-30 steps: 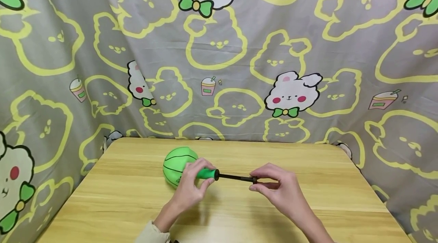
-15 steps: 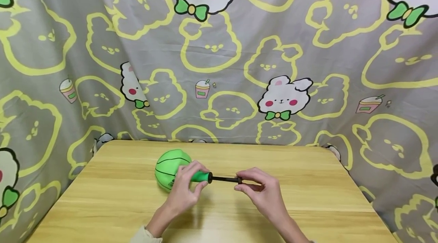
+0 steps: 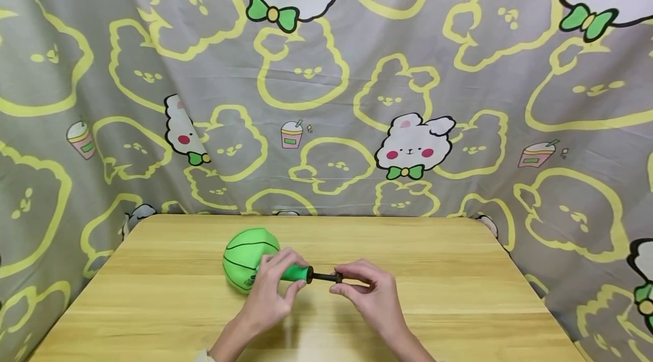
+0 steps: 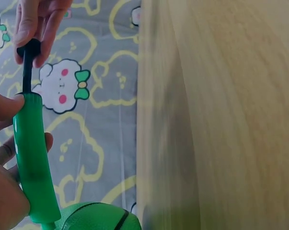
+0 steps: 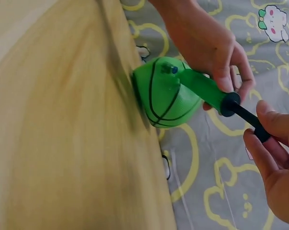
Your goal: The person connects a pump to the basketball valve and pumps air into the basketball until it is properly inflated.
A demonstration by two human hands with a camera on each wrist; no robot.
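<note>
A green hand pump [image 4: 34, 153] with a black plunger rod lies level between both hands. My left hand [image 3: 270, 291] grips its green barrel, thumb near the black end cap. The fingers and thumb of my right hand [image 3: 369, 294] pinch the black knob [image 5: 261, 134] at the rod's end. Only a short length of rod shows between cap and knob. The barrel's far end meets a green ball [image 3: 245, 260] with black seam lines, which sits on the table left of the hands. In the right wrist view the ball looks dented and partly slack.
A wood-grain table [image 3: 168, 271] lies under the hands and ball. Behind it and at both sides hangs a grey curtain [image 3: 326, 181] with yellow outlines and white rabbit faces, close along the table's back edge.
My right hand has moved left toward my left hand, pushing the rod further into the barrel. The left hand still grips the pump by the ball. The head view has shifted slightly.
</note>
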